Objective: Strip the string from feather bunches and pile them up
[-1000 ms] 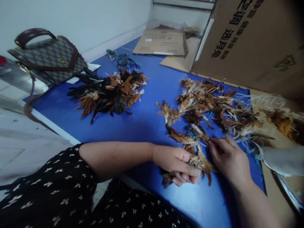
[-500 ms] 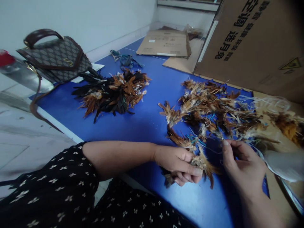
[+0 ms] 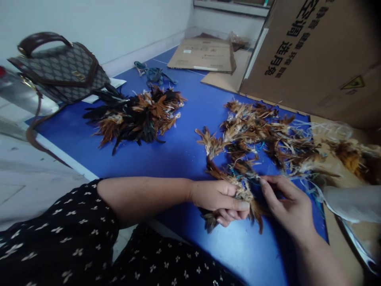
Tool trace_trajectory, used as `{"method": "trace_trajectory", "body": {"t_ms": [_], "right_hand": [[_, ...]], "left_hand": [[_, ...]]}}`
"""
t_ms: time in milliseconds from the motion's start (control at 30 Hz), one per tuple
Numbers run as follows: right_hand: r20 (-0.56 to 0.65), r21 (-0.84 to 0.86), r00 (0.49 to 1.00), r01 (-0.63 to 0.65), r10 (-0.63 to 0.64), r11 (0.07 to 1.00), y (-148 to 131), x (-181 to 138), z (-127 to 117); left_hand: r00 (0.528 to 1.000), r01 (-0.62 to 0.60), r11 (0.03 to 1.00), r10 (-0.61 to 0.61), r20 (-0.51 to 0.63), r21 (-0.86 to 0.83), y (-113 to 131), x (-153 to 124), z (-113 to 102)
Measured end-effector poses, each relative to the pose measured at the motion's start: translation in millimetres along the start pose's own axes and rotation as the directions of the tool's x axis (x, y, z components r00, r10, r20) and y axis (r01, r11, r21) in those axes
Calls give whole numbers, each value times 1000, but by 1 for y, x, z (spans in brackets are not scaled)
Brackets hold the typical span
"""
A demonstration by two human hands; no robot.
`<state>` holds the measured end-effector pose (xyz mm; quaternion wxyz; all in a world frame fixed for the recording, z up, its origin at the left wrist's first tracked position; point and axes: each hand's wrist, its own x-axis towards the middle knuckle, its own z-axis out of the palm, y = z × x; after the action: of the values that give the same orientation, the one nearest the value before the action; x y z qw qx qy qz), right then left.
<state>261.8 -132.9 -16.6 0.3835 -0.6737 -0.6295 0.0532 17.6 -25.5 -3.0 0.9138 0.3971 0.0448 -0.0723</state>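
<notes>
My left hand [image 3: 220,200] is wrapped around a bunch of brown feathers [image 3: 244,194]; their tips stick out on both sides of the fist. Thumb and forefinger of my right hand [image 3: 287,202] pinch the end of a small dark feather tuft [image 3: 248,171], just right of the held bunch. Teal threads [image 3: 235,173] show beside the tuft. Beyond both hands, a loose heap of brown feather bunches [image 3: 253,125] spreads over the blue tabletop [image 3: 184,159]. A second pile of black and rust feathers [image 3: 139,115] lies to the left.
A patterned handbag [image 3: 62,71] and a clear bottle [image 3: 26,97] stand at the far left. Blue-green strips [image 3: 154,74] lie behind the left pile. Flat cardboard [image 3: 202,55] and a large carton [image 3: 306,51] are at the back. White thread [image 3: 342,202] sits at the right.
My right hand has moved left toward my left hand, bringing the pinched feather tuft close to the held bunch. My left hand keeps its grip. The view has shifted slightly.
</notes>
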Motion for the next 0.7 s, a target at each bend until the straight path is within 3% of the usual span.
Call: {"method": "trace_trajectory", "body": {"t_ms": [100,267,500,700], "right_hand": [[-39,-82,999,29,-32,996,4,4,-6],[-300,-349,954,-112,3,930,39,4,-30],[-167,-525,984,-139,59,840,85,-3,-36],[-150,-537,988,-114,39,836,90,1,-33]], "left_hand": [[1000,-1,1000,1,-19,-11,-2,0,-1],[1000,-10,1000,10,-2,-17,-6,2,-6],[1000,-23,1000,23,-8,-7,-6,3,-6],[1000,-9,1000,9,-22,-18,-6,3,-5]]}}
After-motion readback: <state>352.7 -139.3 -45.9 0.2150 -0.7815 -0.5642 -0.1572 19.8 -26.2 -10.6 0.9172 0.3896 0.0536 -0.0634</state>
